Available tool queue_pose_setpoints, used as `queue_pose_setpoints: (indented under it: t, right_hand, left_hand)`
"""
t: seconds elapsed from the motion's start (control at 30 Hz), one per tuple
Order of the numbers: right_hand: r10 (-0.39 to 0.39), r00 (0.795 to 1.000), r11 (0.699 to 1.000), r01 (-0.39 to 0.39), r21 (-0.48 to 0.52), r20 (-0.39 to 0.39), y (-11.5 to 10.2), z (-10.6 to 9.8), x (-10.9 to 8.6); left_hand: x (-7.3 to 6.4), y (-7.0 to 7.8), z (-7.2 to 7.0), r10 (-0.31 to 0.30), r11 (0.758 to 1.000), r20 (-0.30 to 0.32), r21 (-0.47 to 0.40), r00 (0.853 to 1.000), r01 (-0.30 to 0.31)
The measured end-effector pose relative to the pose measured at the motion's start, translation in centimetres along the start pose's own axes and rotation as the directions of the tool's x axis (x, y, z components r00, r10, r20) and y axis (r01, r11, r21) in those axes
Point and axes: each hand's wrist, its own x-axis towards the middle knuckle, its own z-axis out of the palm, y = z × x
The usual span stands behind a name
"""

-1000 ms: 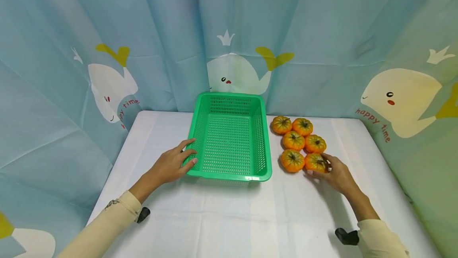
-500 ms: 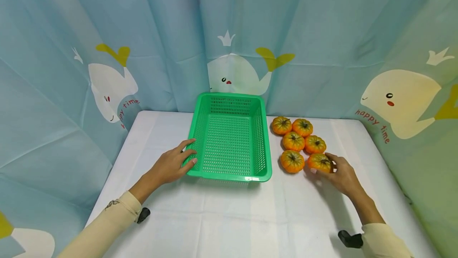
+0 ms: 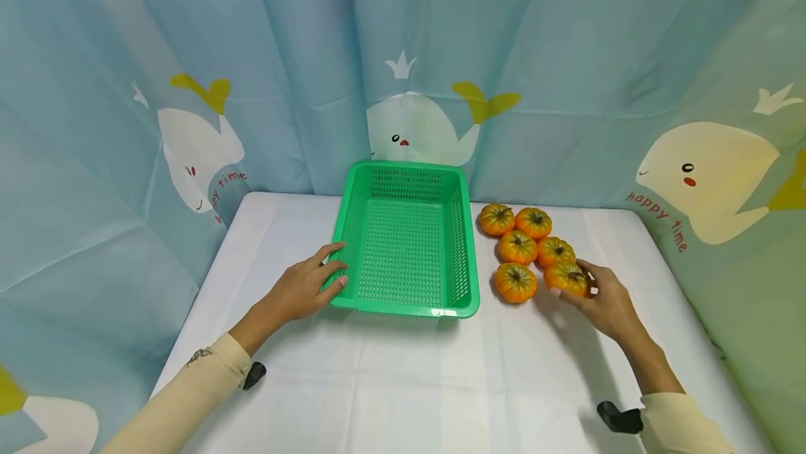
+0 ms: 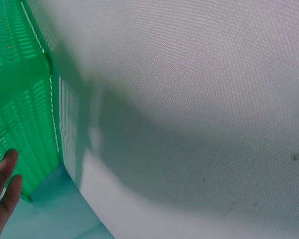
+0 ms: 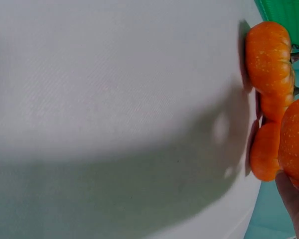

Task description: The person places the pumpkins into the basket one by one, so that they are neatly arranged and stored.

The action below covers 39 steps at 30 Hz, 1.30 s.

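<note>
While the right hand (image 3: pixel 601 302) pinches one orange pumpkin (image 3: pixel 565 278) between thumb and fingers, just above the white table (image 3: pixel 409 384), the left hand (image 3: pixel 306 286), its fingers spread apart, lies over the left rim of one green basket (image 3: pixel 403 310). Five more pumpkins (image 3: pixel 515 282) sit on the table right of the basket, making six altogether, and beyond them hangs a blue curtain (image 3: pixel 554 55) printed with whales.
</note>
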Motion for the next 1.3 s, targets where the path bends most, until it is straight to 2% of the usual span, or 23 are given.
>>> queue_pose_setpoints:
  t: [0.57,1.0,1.3]
  right_hand:
    - [0.017,1.000,1.000,-0.017,0.009,0.006,-1.3,-0.2,0.3]
    - [0.013,1.000,1.000,-0.012,0.005,-0.021,-2.3,-0.7,0.7]
    - [0.016,1.000,0.999,-0.016,0.036,-0.009,-3.8,-0.6,1.2]
  left_hand:
    - [0.2,0.0,-0.4,0.004,1.000,0.018,-0.008,1.000,-0.004]
    - [0.5,-0.3,0.1,0.016,1.000,0.011,-0.014,1.000,-0.016]
    - [0.1,-0.2,-0.1,0.001,1.000,0.009,-0.005,1.000,-0.001]
